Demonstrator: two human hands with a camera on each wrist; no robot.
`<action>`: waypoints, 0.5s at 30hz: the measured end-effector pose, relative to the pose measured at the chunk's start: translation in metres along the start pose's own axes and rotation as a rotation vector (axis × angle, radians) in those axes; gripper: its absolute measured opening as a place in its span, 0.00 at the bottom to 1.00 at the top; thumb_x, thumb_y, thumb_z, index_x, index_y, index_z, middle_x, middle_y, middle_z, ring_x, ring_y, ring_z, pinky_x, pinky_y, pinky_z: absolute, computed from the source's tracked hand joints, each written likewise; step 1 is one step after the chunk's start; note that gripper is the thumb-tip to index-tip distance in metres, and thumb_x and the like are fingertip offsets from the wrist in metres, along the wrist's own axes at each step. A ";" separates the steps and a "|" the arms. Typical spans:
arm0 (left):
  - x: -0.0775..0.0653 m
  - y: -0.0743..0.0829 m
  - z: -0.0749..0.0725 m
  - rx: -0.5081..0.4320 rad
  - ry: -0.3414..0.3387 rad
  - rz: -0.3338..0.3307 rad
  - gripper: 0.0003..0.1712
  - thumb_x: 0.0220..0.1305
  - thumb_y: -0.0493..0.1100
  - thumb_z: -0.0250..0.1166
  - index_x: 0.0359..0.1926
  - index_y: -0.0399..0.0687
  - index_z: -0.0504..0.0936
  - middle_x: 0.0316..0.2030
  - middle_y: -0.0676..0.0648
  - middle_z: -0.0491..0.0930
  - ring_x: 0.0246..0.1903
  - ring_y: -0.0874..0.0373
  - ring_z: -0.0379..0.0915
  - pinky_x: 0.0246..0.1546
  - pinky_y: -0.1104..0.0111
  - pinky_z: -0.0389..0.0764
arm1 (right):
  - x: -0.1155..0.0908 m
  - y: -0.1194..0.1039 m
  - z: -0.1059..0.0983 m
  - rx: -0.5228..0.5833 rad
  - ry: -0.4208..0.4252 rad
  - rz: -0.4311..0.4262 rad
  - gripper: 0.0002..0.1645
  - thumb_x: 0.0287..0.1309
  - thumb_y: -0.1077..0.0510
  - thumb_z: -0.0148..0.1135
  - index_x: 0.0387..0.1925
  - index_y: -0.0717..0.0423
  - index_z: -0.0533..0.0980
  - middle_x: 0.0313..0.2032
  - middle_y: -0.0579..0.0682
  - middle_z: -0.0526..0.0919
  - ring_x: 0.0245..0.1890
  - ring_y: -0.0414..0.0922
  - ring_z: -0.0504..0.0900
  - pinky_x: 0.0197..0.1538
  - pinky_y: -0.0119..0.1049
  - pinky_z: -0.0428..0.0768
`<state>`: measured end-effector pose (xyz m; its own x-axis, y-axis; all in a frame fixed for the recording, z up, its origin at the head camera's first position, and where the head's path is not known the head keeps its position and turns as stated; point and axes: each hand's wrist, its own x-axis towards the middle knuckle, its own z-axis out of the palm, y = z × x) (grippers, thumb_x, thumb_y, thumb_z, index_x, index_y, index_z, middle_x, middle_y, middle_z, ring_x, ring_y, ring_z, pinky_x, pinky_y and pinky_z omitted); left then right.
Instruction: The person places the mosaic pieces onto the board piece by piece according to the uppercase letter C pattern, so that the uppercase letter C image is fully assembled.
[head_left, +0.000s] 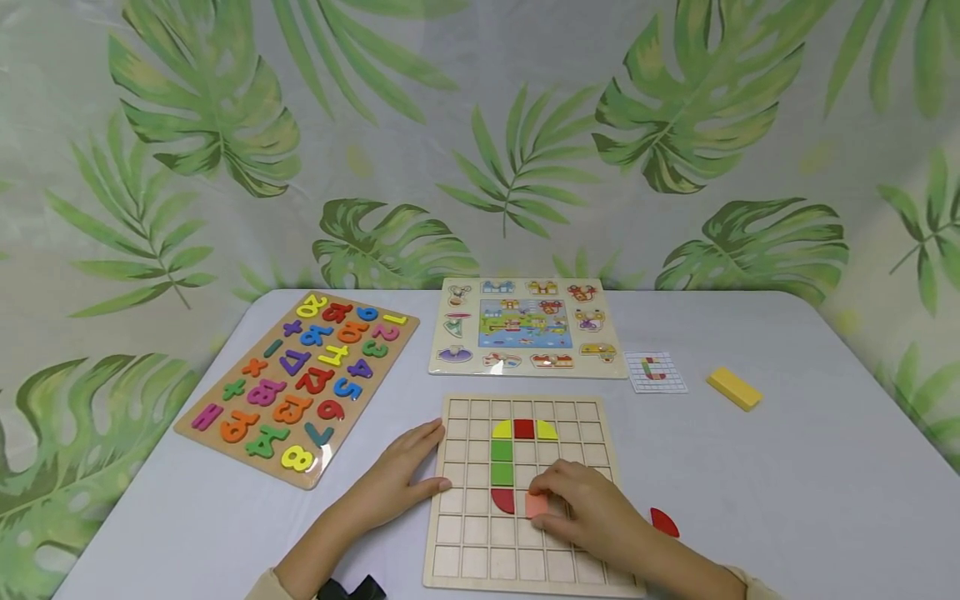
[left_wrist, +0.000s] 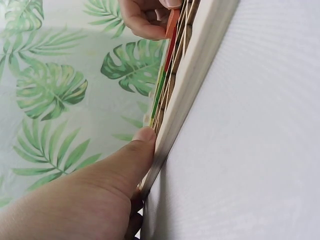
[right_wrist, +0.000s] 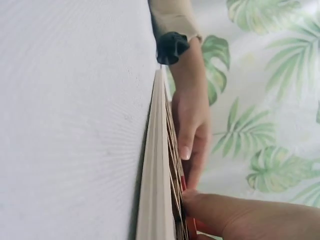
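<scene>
A wooden grid board (head_left: 471, 529) lies in front of me. On it, yellow rounded tiles (head_left: 547, 430) flank a red square tile (head_left: 523, 429) in the upper rows; green square tiles (head_left: 501, 474) run down to a red rounded tile (head_left: 503, 500). My right hand (head_left: 592, 508) pinches a light red square block (head_left: 536, 505) between thumb and fingers, one cell right of that rounded tile. In the left wrist view the block (left_wrist: 172, 21) is seen edge-on. My left hand (head_left: 397, 475) rests along the board's left edge, fingers extended, thumb (left_wrist: 145, 135) on the rim.
A number puzzle board (head_left: 300, 387) lies to the left, a picture puzzle board (head_left: 525, 325) behind the grid. Right of that are a pattern card (head_left: 656, 372) and a yellow block (head_left: 734, 388). A red quarter-round piece (head_left: 664, 522) lies by my right forearm, a black object (head_left: 352, 589) near my left.
</scene>
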<state>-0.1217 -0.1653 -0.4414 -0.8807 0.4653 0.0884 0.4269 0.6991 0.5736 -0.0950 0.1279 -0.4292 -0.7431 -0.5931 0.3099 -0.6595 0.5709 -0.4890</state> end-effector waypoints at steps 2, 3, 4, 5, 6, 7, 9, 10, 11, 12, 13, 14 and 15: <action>0.000 0.000 0.000 -0.001 0.001 0.000 0.42 0.57 0.59 0.59 0.65 0.39 0.59 0.65 0.44 0.54 0.64 0.48 0.48 0.60 0.54 0.54 | 0.001 0.000 0.001 -0.014 -0.002 -0.002 0.14 0.50 0.45 0.64 0.37 0.46 0.77 0.37 0.32 0.73 0.38 0.34 0.72 0.42 0.33 0.74; 0.000 0.000 0.000 -0.001 0.001 0.000 0.42 0.57 0.59 0.59 0.65 0.39 0.59 0.65 0.44 0.54 0.64 0.48 0.48 0.60 0.54 0.54 | 0.001 0.000 0.001 -0.019 -0.005 0.003 0.15 0.49 0.45 0.64 0.38 0.46 0.77 0.37 0.32 0.72 0.38 0.34 0.72 0.41 0.33 0.74; 0.000 0.000 0.000 -0.002 0.001 0.000 0.42 0.57 0.59 0.59 0.65 0.39 0.59 0.65 0.44 0.54 0.64 0.48 0.48 0.60 0.54 0.54 | 0.002 0.000 0.002 -0.020 -0.008 0.009 0.14 0.49 0.46 0.65 0.37 0.45 0.77 0.37 0.32 0.72 0.38 0.33 0.72 0.42 0.33 0.74; 0.000 0.000 0.000 -0.004 0.001 -0.001 0.42 0.57 0.59 0.59 0.65 0.39 0.59 0.65 0.44 0.54 0.64 0.48 0.48 0.60 0.54 0.54 | 0.002 0.000 0.002 -0.020 -0.011 0.017 0.14 0.49 0.47 0.65 0.37 0.45 0.77 0.37 0.32 0.72 0.38 0.33 0.72 0.42 0.33 0.74; 0.000 0.000 0.000 -0.003 0.001 -0.001 0.42 0.57 0.59 0.59 0.65 0.39 0.59 0.65 0.44 0.54 0.64 0.48 0.48 0.60 0.54 0.54 | 0.002 0.000 0.002 -0.021 -0.014 0.025 0.13 0.48 0.48 0.66 0.37 0.45 0.77 0.37 0.32 0.72 0.38 0.33 0.72 0.42 0.33 0.74; 0.000 0.000 0.000 -0.002 0.001 0.000 0.42 0.57 0.59 0.59 0.65 0.39 0.59 0.65 0.44 0.54 0.64 0.48 0.48 0.60 0.54 0.54 | 0.002 0.000 0.002 -0.021 -0.017 0.031 0.12 0.48 0.49 0.66 0.37 0.45 0.76 0.37 0.32 0.72 0.38 0.32 0.72 0.43 0.33 0.74; 0.000 0.001 0.000 -0.001 0.002 0.000 0.42 0.57 0.59 0.59 0.65 0.39 0.59 0.65 0.44 0.54 0.64 0.48 0.48 0.60 0.54 0.54 | 0.003 0.001 0.002 -0.016 -0.021 0.036 0.11 0.48 0.52 0.65 0.36 0.44 0.76 0.36 0.31 0.72 0.38 0.32 0.71 0.43 0.32 0.74; 0.000 0.001 0.000 0.001 0.002 0.000 0.42 0.57 0.59 0.59 0.65 0.39 0.59 0.65 0.44 0.54 0.64 0.48 0.48 0.60 0.54 0.54 | 0.003 0.001 0.001 -0.011 -0.021 0.038 0.11 0.48 0.52 0.65 0.36 0.44 0.77 0.36 0.31 0.72 0.39 0.32 0.71 0.44 0.32 0.74; 0.000 0.001 -0.001 0.000 0.003 0.001 0.42 0.57 0.59 0.59 0.65 0.38 0.59 0.65 0.44 0.54 0.64 0.48 0.48 0.60 0.54 0.54 | 0.003 0.001 0.001 -0.005 -0.021 0.037 0.10 0.49 0.53 0.65 0.36 0.44 0.77 0.36 0.31 0.72 0.39 0.32 0.71 0.44 0.32 0.74; 0.000 0.001 -0.001 0.001 0.003 0.002 0.42 0.57 0.59 0.59 0.65 0.38 0.59 0.65 0.44 0.55 0.64 0.48 0.48 0.60 0.54 0.54 | 0.004 0.001 0.002 0.000 -0.022 0.036 0.10 0.49 0.52 0.65 0.36 0.44 0.77 0.36 0.31 0.72 0.39 0.31 0.72 0.43 0.32 0.74; 0.000 0.002 -0.001 0.001 0.003 0.002 0.42 0.57 0.59 0.59 0.65 0.38 0.59 0.65 0.44 0.55 0.64 0.47 0.48 0.60 0.54 0.54 | 0.004 0.001 0.002 0.007 -0.023 0.038 0.10 0.49 0.52 0.65 0.36 0.44 0.77 0.37 0.31 0.72 0.39 0.31 0.72 0.43 0.32 0.74; 0.000 0.002 -0.001 0.000 0.003 0.001 0.42 0.57 0.58 0.59 0.65 0.38 0.59 0.65 0.44 0.55 0.64 0.47 0.48 0.60 0.54 0.54 | 0.004 0.001 0.002 0.011 -0.024 0.038 0.10 0.49 0.52 0.65 0.37 0.44 0.77 0.37 0.31 0.72 0.38 0.32 0.72 0.42 0.31 0.74; 0.000 0.002 -0.001 -0.001 0.003 0.000 0.42 0.57 0.58 0.59 0.65 0.38 0.59 0.65 0.44 0.55 0.64 0.47 0.48 0.60 0.54 0.54 | 0.005 0.001 0.002 0.015 -0.024 0.038 0.11 0.49 0.51 0.65 0.37 0.43 0.78 0.36 0.31 0.72 0.37 0.32 0.71 0.41 0.31 0.73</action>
<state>-0.1210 -0.1646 -0.4395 -0.8811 0.4640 0.0910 0.4271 0.6984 0.5743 -0.0991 0.1246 -0.4303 -0.7647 -0.5844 0.2715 -0.6289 0.5848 -0.5124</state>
